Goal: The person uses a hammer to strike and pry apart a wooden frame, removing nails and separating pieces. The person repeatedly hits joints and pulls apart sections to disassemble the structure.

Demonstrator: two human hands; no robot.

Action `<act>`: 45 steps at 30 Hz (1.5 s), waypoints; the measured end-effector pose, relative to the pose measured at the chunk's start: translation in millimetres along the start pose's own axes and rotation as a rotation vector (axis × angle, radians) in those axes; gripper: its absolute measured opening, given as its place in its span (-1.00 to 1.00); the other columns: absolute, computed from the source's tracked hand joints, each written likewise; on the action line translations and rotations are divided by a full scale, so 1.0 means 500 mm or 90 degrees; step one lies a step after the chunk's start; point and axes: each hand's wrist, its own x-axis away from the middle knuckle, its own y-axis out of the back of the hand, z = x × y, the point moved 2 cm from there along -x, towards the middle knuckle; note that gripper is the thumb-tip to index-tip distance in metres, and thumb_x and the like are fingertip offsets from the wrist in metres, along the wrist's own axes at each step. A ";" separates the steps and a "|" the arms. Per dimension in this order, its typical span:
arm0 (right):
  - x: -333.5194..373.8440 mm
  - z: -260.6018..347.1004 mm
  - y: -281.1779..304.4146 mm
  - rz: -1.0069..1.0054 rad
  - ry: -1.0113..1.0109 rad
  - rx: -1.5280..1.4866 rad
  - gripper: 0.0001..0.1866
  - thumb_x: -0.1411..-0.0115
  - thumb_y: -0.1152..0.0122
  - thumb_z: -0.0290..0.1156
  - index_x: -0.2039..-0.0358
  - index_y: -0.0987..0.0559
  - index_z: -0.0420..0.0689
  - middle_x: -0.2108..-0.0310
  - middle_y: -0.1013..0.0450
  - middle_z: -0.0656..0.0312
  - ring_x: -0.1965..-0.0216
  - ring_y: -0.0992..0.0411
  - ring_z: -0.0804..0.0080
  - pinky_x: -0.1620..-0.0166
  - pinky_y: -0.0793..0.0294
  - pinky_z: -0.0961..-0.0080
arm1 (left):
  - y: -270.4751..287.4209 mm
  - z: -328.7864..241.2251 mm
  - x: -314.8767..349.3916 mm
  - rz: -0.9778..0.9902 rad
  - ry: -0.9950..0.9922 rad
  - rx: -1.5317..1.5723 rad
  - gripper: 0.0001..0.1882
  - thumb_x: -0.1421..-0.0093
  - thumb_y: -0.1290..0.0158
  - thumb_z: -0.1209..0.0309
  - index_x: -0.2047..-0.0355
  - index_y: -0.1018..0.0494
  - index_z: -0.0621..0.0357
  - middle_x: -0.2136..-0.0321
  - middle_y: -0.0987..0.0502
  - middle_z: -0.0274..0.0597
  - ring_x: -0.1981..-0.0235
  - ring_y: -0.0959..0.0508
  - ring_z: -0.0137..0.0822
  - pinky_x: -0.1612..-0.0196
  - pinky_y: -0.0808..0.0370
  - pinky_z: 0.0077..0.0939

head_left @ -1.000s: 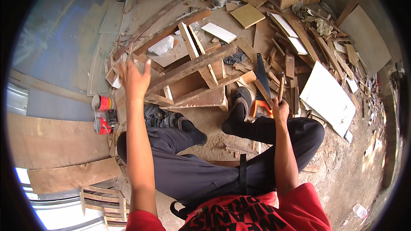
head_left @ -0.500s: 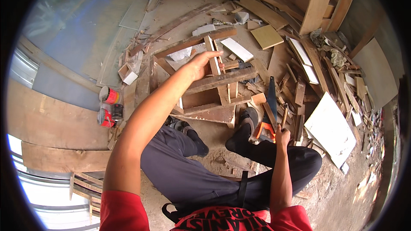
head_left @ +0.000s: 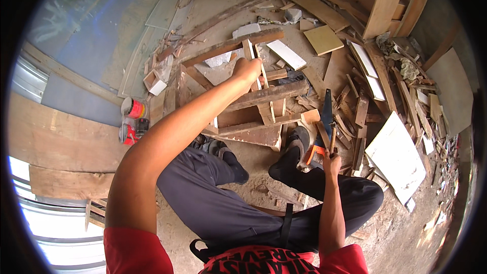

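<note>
My left hand (head_left: 247,70) reaches far forward, its fingers closed round a short upright wooden strip (head_left: 263,106) in a rough wooden frame. The frame has a thick crossbar (head_left: 271,95) just nearer than the hand and a long beam (head_left: 228,48) beyond it. My right hand (head_left: 332,163) is closed on a slim wooden stick (head_left: 333,137), upright beside my knee; whether it is a tool's handle I cannot tell. Next to it lies a handsaw (head_left: 327,109) with a dark blade and an orange handle (head_left: 315,153).
Offcuts and loose boards cover the floor at right, with a white panel (head_left: 398,157) near my knee. Paint cans (head_left: 133,107) stand at left. A yellowish board (head_left: 323,39) and a tall wooden cabinet frame (head_left: 385,2) are at the far right. My feet rest close to the frame.
My left hand has tilted over and moved slightly forward along the strip, its elbow swinging out to the left. My right hand stays nearly still with the stick. The view has shifted a little.
</note>
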 end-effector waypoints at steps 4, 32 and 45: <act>0.000 -0.008 -0.006 -0.014 0.028 -0.005 -0.59 -0.15 -0.25 -0.16 0.29 -0.61 -0.33 0.50 -0.52 -0.18 0.36 -0.53 -0.15 0.28 -0.43 0.10 | -0.005 0.008 -0.024 -0.019 -0.011 -0.028 -0.71 -0.26 0.00 0.32 0.29 -0.39 0.40 0.49 -0.42 -0.14 0.56 -0.50 -0.32 0.53 -0.52 -0.29; -0.019 -0.021 -0.010 -0.005 0.017 0.015 -0.56 -0.17 -0.24 -0.12 0.47 -0.59 -0.35 0.52 -0.51 -0.19 0.38 -0.52 -0.16 0.27 -0.44 0.08 | 0.018 0.008 0.048 0.130 0.077 -0.172 -0.37 -0.22 -0.01 -0.23 0.36 -0.45 0.21 0.48 -0.48 -0.24 0.02 -0.43 -0.20 -0.16 -0.24 0.08; -0.023 -0.023 -0.029 -0.012 0.033 0.039 -0.58 -0.15 -0.26 -0.11 0.47 -0.59 -0.31 0.50 -0.52 -0.19 0.35 -0.54 -0.16 0.24 -0.46 0.07 | -0.004 0.004 0.051 -0.031 0.018 -0.244 -0.46 -0.31 0.02 0.05 0.47 -0.49 0.39 0.55 -0.55 -0.07 0.55 -0.57 -0.27 0.33 -0.45 -0.33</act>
